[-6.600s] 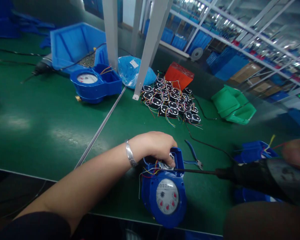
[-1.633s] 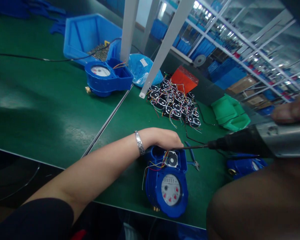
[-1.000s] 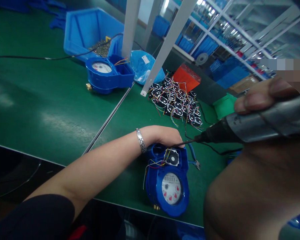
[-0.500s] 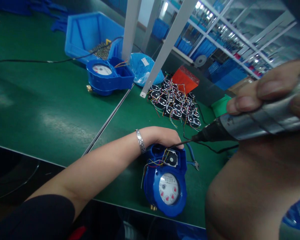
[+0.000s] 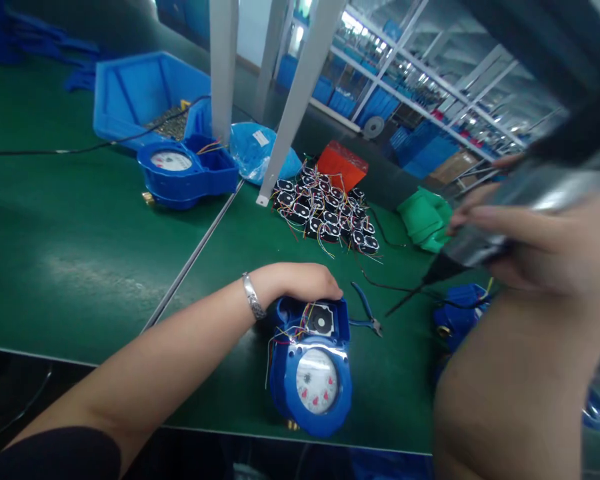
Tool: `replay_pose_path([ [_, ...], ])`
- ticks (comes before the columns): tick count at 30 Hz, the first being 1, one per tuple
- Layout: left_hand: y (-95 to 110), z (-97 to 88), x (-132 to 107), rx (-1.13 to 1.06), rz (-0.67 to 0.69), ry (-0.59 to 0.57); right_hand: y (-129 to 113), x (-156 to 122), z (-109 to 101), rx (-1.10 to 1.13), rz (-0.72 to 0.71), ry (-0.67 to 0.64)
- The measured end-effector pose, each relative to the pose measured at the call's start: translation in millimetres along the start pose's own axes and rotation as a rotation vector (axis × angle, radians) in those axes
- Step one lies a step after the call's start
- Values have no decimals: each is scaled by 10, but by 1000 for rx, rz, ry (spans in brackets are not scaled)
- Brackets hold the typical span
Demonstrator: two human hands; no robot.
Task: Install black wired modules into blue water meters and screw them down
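Observation:
A blue water meter (image 5: pixel 311 373) lies on the green table near its front edge, its white dial facing up and coloured wires and a small black-and-white module showing in its open top compartment. My left hand (image 5: pixel 300 283) rests curled over the meter's far end, gripping it. My right hand (image 5: pixel 540 247) is raised at the right, wrapped round a silver and black electric screwdriver (image 5: pixel 485 250). Its thin bit points down and left and hangs apart from the meter, above the table.
Blue-handled cutters (image 5: pixel 366 313) lie just right of the meter. A heap of black wired modules (image 5: pixel 325 213), an orange box (image 5: pixel 341 167), a green bin (image 5: pixel 425 220), a second meter (image 5: pixel 180 170) and a blue bin (image 5: pixel 140 93) stand farther back. White frame posts (image 5: pixel 300 93) rise from the table.
The screwdriver bit has drawn back to the right, away from the meter's top compartment where it was pointing. My left hand stays on the meter.

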State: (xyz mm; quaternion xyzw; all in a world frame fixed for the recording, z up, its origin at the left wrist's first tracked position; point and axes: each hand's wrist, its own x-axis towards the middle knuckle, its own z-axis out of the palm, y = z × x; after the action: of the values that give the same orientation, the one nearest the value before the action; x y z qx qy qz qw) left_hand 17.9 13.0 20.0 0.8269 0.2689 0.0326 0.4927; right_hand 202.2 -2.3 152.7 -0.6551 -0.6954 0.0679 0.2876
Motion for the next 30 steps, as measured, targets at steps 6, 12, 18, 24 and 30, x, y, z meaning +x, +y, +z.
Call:
replay_pose_path([
  [6, -52, 32, 18, -68, -36, 9, 867, 61, 798, -459, 133, -475],
  [12, -68, 56, -78, -119, -79, 154, 1402, -104, 1219, -501, 110, -597],
  [18, -148, 204, -338, -439, -164, 349, 1339, -194, 1234, -465, 103, -495],
  [24, -328, 365, -563, -741, -178, 325, 962, -701, 1023, -289, 69, -343],
  [30, -459, 427, -645, -854, -89, 180, 667, -1410, 1025, 730, 214, -590],
])
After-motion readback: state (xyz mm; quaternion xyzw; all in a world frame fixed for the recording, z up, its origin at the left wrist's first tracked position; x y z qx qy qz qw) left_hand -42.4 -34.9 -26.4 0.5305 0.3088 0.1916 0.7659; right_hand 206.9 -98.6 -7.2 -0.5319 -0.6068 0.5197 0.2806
